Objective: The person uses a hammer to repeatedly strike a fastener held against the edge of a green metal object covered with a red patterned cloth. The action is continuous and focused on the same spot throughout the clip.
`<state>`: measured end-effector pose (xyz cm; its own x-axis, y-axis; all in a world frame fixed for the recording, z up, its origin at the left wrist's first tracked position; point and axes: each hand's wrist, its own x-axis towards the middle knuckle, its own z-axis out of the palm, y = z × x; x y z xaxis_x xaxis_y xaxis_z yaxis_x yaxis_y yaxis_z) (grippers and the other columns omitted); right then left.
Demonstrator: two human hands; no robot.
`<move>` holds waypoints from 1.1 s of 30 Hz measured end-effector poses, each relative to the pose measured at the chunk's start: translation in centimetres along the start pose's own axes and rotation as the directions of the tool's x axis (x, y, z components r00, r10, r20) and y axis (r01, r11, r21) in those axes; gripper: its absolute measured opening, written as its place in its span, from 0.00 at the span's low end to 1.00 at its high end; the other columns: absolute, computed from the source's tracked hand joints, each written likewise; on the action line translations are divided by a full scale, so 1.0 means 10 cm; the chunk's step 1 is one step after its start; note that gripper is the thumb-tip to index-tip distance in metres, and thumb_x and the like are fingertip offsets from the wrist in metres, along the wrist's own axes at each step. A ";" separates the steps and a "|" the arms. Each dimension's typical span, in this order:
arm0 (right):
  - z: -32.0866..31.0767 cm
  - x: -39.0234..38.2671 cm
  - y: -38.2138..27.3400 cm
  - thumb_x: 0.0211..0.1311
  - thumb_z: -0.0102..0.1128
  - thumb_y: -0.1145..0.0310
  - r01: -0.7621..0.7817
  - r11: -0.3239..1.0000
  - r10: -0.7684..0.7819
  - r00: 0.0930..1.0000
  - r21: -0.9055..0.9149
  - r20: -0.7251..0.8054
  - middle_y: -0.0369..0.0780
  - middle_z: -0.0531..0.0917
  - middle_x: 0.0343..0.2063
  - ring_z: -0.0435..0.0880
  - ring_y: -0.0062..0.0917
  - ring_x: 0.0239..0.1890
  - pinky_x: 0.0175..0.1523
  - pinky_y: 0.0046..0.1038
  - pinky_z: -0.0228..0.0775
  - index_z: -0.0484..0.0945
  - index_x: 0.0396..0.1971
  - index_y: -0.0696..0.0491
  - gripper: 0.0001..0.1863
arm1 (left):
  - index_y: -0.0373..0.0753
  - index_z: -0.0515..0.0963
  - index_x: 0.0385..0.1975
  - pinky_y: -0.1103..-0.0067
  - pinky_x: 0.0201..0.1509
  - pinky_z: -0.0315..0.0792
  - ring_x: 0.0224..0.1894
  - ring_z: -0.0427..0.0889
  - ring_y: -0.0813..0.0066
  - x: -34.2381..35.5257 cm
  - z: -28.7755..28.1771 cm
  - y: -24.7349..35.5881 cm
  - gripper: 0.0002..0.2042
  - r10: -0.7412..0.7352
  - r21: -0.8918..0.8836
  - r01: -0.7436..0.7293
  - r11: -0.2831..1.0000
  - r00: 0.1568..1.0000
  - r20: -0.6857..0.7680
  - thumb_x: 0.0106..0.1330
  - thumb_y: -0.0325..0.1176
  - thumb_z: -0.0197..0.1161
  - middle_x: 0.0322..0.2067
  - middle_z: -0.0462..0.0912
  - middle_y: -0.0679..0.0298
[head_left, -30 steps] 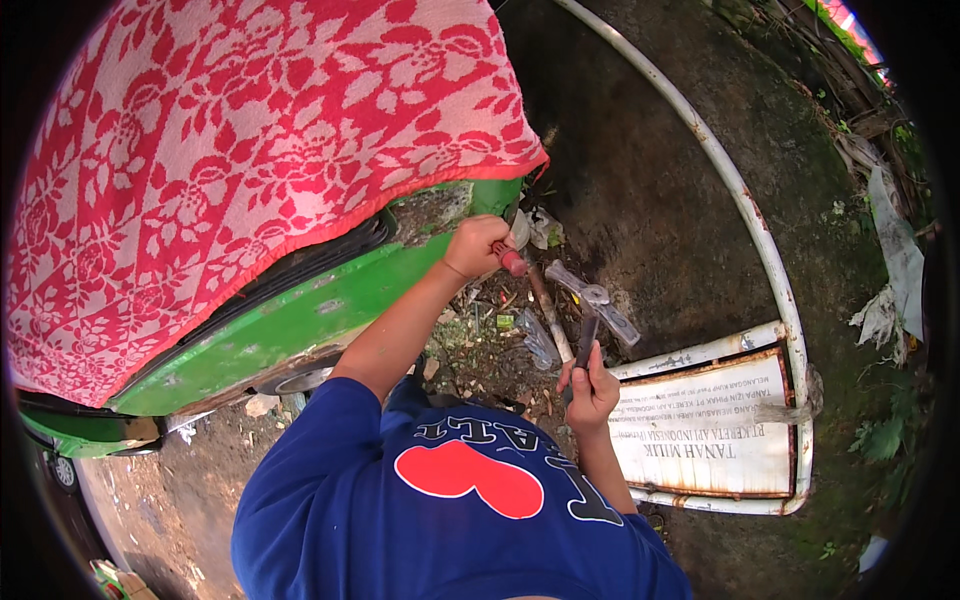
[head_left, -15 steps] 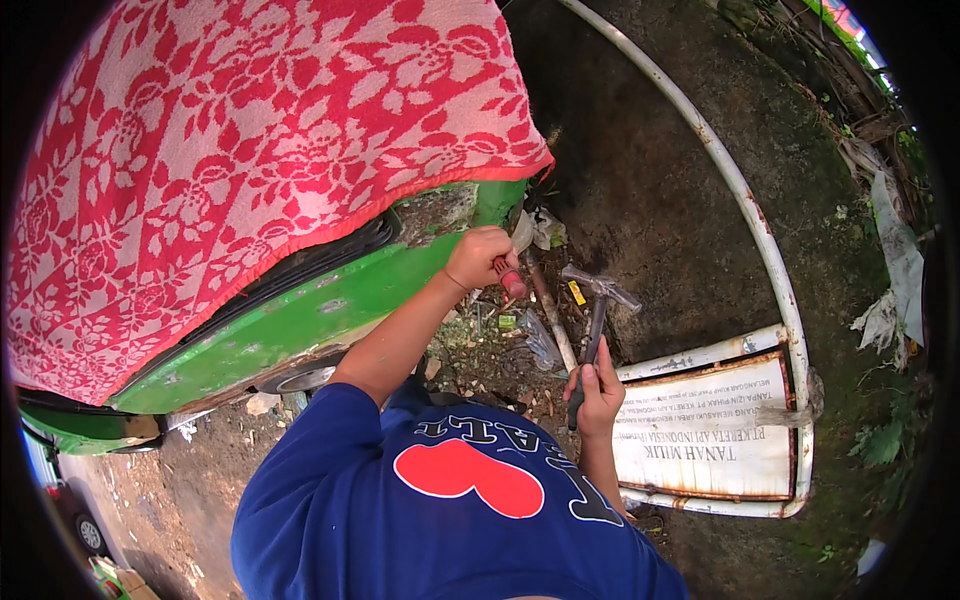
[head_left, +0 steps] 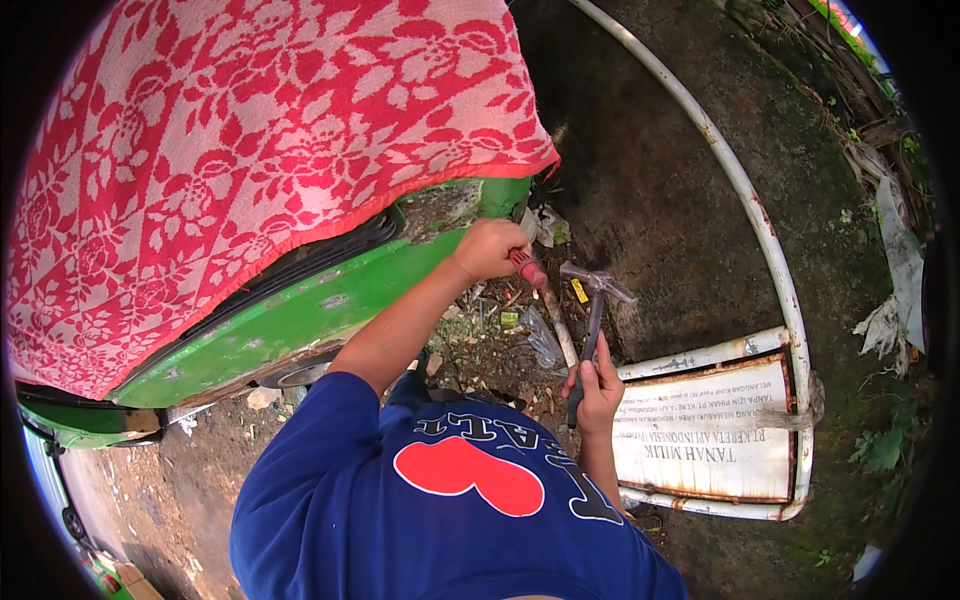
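My left hand (head_left: 487,245) is closed on a red-handled tool (head_left: 530,270) at the corner of a green car body (head_left: 310,300) with scuffed paint and a rusty patch; the tool's tip is hidden. My right hand (head_left: 592,385) grips the dark handle of a hammer, lower right of the left hand; the metal hammer head (head_left: 585,278) is up beside the red handle, with no contact clearly visible. A red-and-pink floral cloth (head_left: 260,120) drapes over the car. A rusty pale pipe (head_left: 560,330) lies beyond the two tools.
A curved white metal frame (head_left: 720,150) holds a rust-edged white signboard (head_left: 700,460) at the right. Rubble and litter (head_left: 510,320) cover the ground by the car. Plants and torn pale sheeting (head_left: 890,260) line the right side. Vehicles show at the far lower left.
My left hand and red-handled tool have shifted slightly right. The hammer head has turned and sits differently beside it than a second ago. The vehicle at the far left edge has changed.
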<state>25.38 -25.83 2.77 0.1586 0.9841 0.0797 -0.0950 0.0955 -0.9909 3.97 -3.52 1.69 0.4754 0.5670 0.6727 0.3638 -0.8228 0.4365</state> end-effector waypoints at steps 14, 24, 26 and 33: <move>-0.14 0.03 -0.10 0.71 0.48 0.71 -0.013 0.999 0.017 0.995 0.042 -0.097 0.36 0.74 0.20 0.72 0.18 0.18 0.24 0.22 0.70 0.59 0.67 0.57 0.26 | 0.40 0.72 0.18 0.63 0.28 0.69 0.27 0.78 0.56 0.19 -0.06 0.06 0.11 -0.061 0.008 0.061 0.998 0.978 0.200 0.47 0.38 0.67 0.22 0.73 0.62; -0.17 0.08 -0.09 0.70 0.48 0.72 -0.014 1.000 0.014 0.998 0.014 -0.059 0.36 0.74 0.20 0.72 0.17 0.18 0.24 0.20 0.69 0.59 0.67 0.57 0.26 | 0.39 0.72 0.18 0.64 0.28 0.69 0.26 0.78 0.55 0.19 -0.01 0.04 0.10 -0.057 0.059 0.042 0.997 0.961 0.271 0.45 0.35 0.66 0.21 0.73 0.61; -0.18 0.08 -0.07 0.70 0.48 0.72 -0.005 1.000 0.007 0.998 0.022 -0.056 0.36 0.74 0.20 0.72 0.17 0.18 0.24 0.20 0.69 0.59 0.67 0.57 0.26 | 0.42 0.76 0.19 0.64 0.31 0.72 0.29 0.80 0.56 0.20 -0.02 0.07 0.07 -0.108 0.134 0.067 0.989 0.939 0.326 0.46 0.37 0.64 0.23 0.77 0.62; -0.18 0.06 -0.10 0.70 0.48 0.72 -0.012 1.000 0.014 0.997 0.022 -0.079 0.36 0.74 0.20 0.72 0.17 0.18 0.25 0.20 0.69 0.59 0.67 0.57 0.26 | 0.43 0.79 0.20 0.64 0.34 0.74 0.31 0.81 0.56 0.19 0.00 0.09 0.06 -0.180 0.125 0.148 0.981 0.934 0.309 0.46 0.36 0.63 0.25 0.80 0.62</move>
<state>27.32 -25.64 3.64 0.2348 0.9704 0.0567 -0.1184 0.0865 -0.9892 5.16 -3.20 3.38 0.6262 0.6892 0.3645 0.5274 -0.7188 0.4529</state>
